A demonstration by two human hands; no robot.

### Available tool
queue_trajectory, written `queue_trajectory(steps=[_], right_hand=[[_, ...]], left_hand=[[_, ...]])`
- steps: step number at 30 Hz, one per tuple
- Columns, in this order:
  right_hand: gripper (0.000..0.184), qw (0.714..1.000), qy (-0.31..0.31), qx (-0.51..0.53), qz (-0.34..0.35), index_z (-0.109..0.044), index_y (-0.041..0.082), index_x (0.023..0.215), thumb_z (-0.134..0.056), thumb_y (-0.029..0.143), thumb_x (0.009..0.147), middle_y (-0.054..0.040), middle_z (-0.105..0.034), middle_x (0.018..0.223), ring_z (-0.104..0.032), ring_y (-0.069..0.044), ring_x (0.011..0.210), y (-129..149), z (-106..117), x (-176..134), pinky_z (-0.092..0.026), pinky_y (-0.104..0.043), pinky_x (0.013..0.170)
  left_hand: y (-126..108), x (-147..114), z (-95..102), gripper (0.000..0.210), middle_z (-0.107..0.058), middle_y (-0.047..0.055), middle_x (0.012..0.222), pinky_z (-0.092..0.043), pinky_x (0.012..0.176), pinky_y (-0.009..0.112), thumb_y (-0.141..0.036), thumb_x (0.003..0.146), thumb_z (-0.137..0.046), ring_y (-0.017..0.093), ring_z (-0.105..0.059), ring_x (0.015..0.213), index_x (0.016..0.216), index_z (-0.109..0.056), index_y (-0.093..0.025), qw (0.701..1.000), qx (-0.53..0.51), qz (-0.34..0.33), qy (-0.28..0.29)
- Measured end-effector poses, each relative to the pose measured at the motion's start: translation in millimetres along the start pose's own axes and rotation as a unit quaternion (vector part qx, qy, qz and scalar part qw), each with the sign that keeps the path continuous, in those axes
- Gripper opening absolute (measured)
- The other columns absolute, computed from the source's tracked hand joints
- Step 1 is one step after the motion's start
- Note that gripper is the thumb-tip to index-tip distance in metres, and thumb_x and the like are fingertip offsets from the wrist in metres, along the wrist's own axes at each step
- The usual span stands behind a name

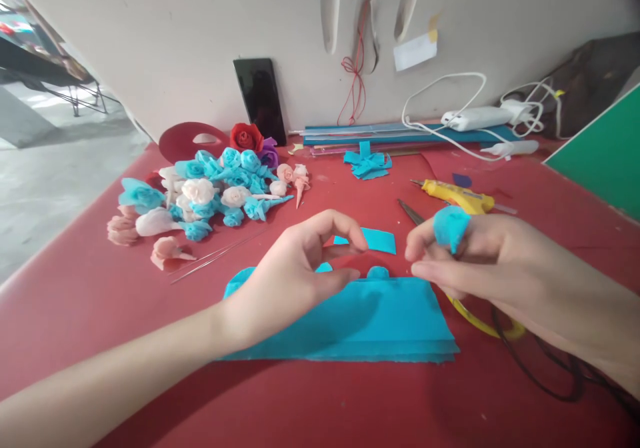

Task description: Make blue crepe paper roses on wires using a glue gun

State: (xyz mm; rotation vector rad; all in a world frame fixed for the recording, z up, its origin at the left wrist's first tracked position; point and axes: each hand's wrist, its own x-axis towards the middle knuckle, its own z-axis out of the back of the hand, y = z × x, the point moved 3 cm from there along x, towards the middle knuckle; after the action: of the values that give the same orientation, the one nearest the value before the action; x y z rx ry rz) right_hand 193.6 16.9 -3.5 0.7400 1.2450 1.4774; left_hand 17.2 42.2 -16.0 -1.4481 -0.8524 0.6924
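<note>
My left hand (305, 268) is over the far edge of a stack of blue crepe paper (370, 321), thumb and fingers curved apart, nothing between them. To its right, my right hand (480, 261) has its fingers bent and the fingertips near the thumb. A small curled blue crepe paper petal (451, 227) is tucked among the bent fingers of that hand. A small blue paper rectangle (377, 241) and a rounded blue piece (378, 273) lie beyond the stack. Scissors with yellow handles (483, 321) are partly hidden under my right hand.
Several blue, white and pink paper flowers (200, 191) are heaped at the left, with thin wires (215, 257) beside them. Blue strips (369, 161) lie farther back. A yellow glue gun (457, 195) rests at right. A phone (260, 98) leans on the wall near a white power strip (475, 117).
</note>
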Motion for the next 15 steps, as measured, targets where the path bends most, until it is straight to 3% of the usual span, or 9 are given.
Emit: queue_trajectory(steps=[4,9,12,15], right_hand=[[0.01,0.986,0.056,0.143,-0.059,-0.061,0.024,0.076,-0.067,0.032,0.078,0.0088,-0.04,0.046,-0.029,-0.002,0.037,-7,-4,-1,-0.019,-0.014,0.032],[0.01,0.977,0.07,0.185,-0.079,-0.063,0.023,0.078,-0.07,0.03,0.076,0.0081,-0.04,0.05,-0.034,-0.003,0.043,-6,-6,-3,-0.024,-0.015,0.04],[0.008,0.973,0.085,0.188,-0.104,-0.066,0.022,0.081,-0.07,0.025,0.075,0.008,-0.04,0.053,-0.035,-0.004,0.047,0,-9,-7,-0.028,-0.017,0.047],[0.008,0.974,0.083,0.174,-0.122,-0.068,0.022,0.084,-0.066,0.019,0.076,0.0073,-0.039,0.054,-0.036,-0.005,0.05,3,-12,-9,-0.03,-0.019,0.049]], left_hand=[[-2,-3,-1.8,0.024,-0.054,-0.003,0.085,-0.051,0.072,0.012,0.008,0.073,-0.055,0.005,-0.059,0.08,0.072,-0.056,-0.015,0.999,0.033,-0.008,0.008],[-3,-4,-0.5,0.013,-0.059,-0.003,0.087,-0.051,0.071,0.018,-0.011,0.073,-0.068,0.009,-0.058,0.079,0.08,-0.061,-0.018,0.992,0.124,0.004,-0.007],[1,-5,-4.0,0.015,-0.064,0.001,0.096,-0.049,0.079,0.024,-0.018,0.077,-0.066,0.013,-0.059,0.087,0.092,-0.065,-0.018,0.989,0.132,0.046,0.048],[4,-6,-7.8,0.016,-0.068,0.001,0.098,-0.047,0.087,0.027,-0.015,0.078,-0.064,0.016,-0.06,0.096,0.093,-0.068,-0.018,0.99,0.072,0.079,0.087]])
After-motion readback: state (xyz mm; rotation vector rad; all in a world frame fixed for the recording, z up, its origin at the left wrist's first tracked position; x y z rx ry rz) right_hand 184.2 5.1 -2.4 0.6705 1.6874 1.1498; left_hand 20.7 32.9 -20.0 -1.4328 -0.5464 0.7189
